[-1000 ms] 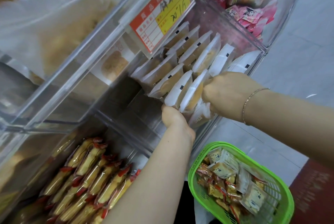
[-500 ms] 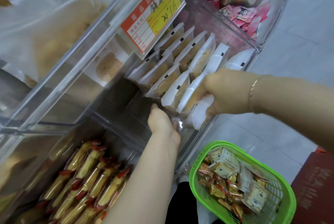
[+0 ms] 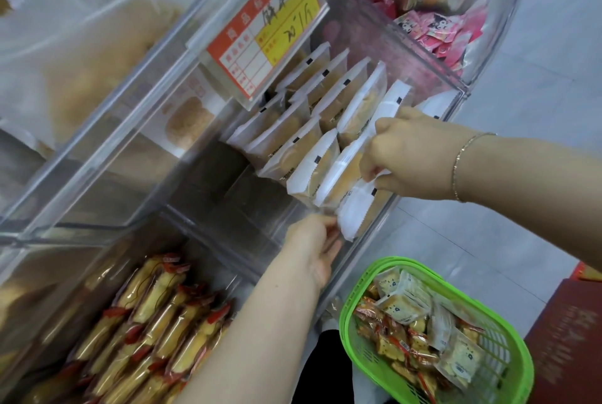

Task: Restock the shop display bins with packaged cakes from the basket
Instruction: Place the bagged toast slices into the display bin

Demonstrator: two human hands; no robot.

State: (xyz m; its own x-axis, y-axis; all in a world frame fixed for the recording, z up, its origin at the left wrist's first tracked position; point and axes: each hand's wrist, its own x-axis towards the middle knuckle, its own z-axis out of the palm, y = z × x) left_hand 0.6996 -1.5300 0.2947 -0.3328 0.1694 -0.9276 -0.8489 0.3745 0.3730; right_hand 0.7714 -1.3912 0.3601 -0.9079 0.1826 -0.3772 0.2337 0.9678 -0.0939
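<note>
Middle clear bin: transparent acrylic, holding white-edged packaged cakes that are standing on edge in two rows, leaning toward the left.

Right hand: reaching into the bin from the right with a thin bracelet at the wrist; its fingers are curling down and pinching the top edge of a front-row cake packet.

Left hand: coming up from below, fingertips touching the lower end of the foremost white packet at the bin's front corner. Whether the fingers are closing around that packet or only steadying it cannot be told.

Price tag: orange, white and yellow card with handwriting, sitting in a clear holder above the cake rows.

Upper right bin: holding pink and red wrapped snacks.

Lower left bin: holding yellow cakes in clear wrappers with red ends, lying in rows.

Upper left bin: cloudy front, pale round cakes showing dimly behind it.

Green basket: plastic, sitting low at the right beside the display, well below the right hand. It is holding mixed packaged cakes, some in white wrappers with small printed faces, others in clear wrappers with red and orange trim.

Floor: pale tile, showing to the right of the bins.
</note>
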